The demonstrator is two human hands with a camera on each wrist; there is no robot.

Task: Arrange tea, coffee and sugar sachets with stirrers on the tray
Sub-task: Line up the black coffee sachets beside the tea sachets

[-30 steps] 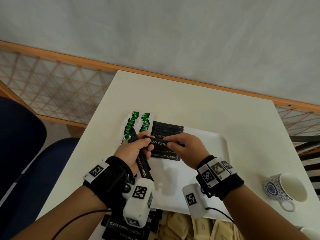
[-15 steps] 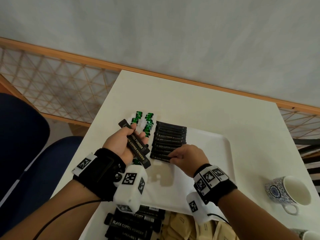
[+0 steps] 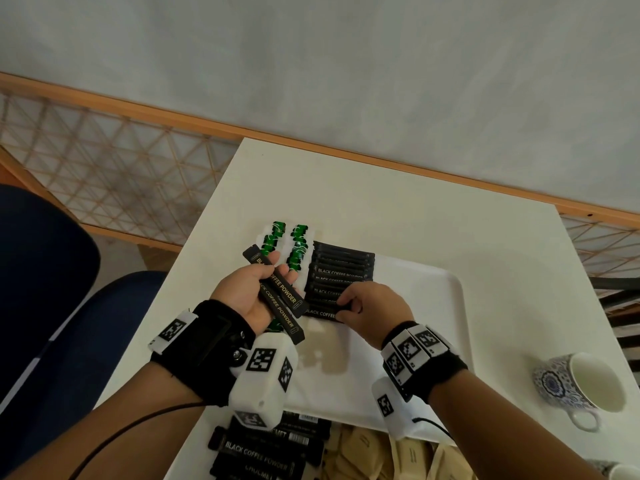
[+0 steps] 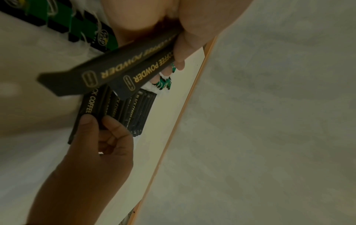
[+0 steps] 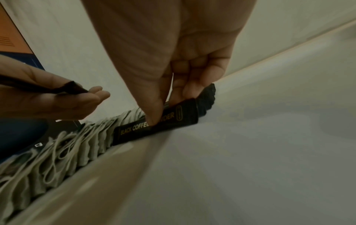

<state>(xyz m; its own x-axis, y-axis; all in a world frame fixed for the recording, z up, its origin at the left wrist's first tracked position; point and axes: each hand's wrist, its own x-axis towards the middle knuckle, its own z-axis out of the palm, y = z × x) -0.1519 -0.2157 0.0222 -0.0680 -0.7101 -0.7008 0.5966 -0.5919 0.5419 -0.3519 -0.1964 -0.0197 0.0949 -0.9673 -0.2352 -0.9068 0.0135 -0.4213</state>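
Note:
A white tray [image 3: 429, 289] lies on the table. Two rows of green tea bags [image 3: 298, 247] line its left end, and beside them sits a stack of black coffee sachets [image 3: 341, 271]. My left hand [image 3: 256, 289] hovers over the tea bags and grips two black coffee sachets [image 3: 280, 299] [image 4: 123, 68]. My right hand [image 3: 363, 306] pinches the nearest coffee sachet [image 5: 159, 124] of the stack between thumb and fingers, low on the tray.
A patterned cup [image 3: 581, 386] stands at the table's right. Near the front edge lie more loose coffee sachets [image 3: 263, 452] and brown sachets [image 3: 374, 455]. A blue chair [image 3: 52, 306] stands left of the table. A wooden lattice rail [image 3: 121, 161] runs behind.
My right hand took a sachet from the left hand and lowered it onto the near end of the coffee stack. The left hand drew back left with two sachets.

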